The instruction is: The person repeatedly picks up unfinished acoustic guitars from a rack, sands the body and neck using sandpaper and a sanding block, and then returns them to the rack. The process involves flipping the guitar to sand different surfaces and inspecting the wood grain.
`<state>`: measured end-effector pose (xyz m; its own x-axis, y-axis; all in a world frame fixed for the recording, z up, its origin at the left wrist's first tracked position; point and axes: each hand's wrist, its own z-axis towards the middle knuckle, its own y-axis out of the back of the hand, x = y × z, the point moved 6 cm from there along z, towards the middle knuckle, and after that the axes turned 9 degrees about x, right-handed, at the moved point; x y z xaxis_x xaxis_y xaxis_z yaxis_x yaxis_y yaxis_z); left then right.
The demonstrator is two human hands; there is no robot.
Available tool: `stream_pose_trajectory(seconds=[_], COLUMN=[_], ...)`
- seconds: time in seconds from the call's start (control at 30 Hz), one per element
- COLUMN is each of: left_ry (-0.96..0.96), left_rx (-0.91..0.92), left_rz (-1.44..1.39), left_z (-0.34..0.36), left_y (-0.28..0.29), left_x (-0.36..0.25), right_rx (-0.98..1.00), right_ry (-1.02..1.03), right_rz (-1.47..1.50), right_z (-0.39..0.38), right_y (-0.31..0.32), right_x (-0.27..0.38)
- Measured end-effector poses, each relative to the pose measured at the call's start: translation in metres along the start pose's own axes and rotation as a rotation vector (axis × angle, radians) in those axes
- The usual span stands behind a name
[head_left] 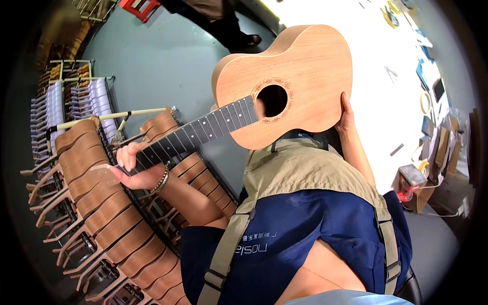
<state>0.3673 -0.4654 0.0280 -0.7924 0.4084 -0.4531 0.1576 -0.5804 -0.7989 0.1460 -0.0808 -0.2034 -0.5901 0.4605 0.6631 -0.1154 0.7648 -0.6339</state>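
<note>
A small unstrung guitar [310,76] with a pale wood body is held tilted in front of me, its round soundhole facing up. Its dark fretboard [203,129] with white dots runs down to the left. Near the pale headstock [103,175], my left hand [136,165] is closed round the neck, thumb on the near side and fingers over the far edge. My right hand [346,118] grips the body's rounded tail end at the right; part of its fingers is hidden behind the body. No strings or bridge show on the top.
At the left, a rack [63,203] carries a long row of wooden instrument bodies [104,203]. Wrapped pieces [99,96] stand behind it. A brightly lit worktable [376,66] on the right holds tape rolls [425,101] and a clear box [412,175]. Another person's leg [223,30] and a red stool [140,7] are beyond.
</note>
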Motion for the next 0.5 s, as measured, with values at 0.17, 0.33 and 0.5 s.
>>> stream_pose_trajectory(seconds=[0.17, 0.33, 0.5], left_ry=[0.106, 0.333, 0.405], left_rx=[-0.081, -0.092, 0.014], left_rz=[0.119, 0.219, 0.126], left_z=[-0.023, -0.053, -0.035], left_y=[-0.064, -0.093, -0.097], left_x=[0.109, 0.207, 0.241], right_rx=[0.039, -0.017, -0.035], right_ry=[0.221, 0.323, 0.414], right_rz=[0.139, 0.216, 0.134], right_z=[-0.018, -0.023, -0.025], right_y=[0.058, 0.082, 0.083], right_x=[0.035, 0.045, 0.07])
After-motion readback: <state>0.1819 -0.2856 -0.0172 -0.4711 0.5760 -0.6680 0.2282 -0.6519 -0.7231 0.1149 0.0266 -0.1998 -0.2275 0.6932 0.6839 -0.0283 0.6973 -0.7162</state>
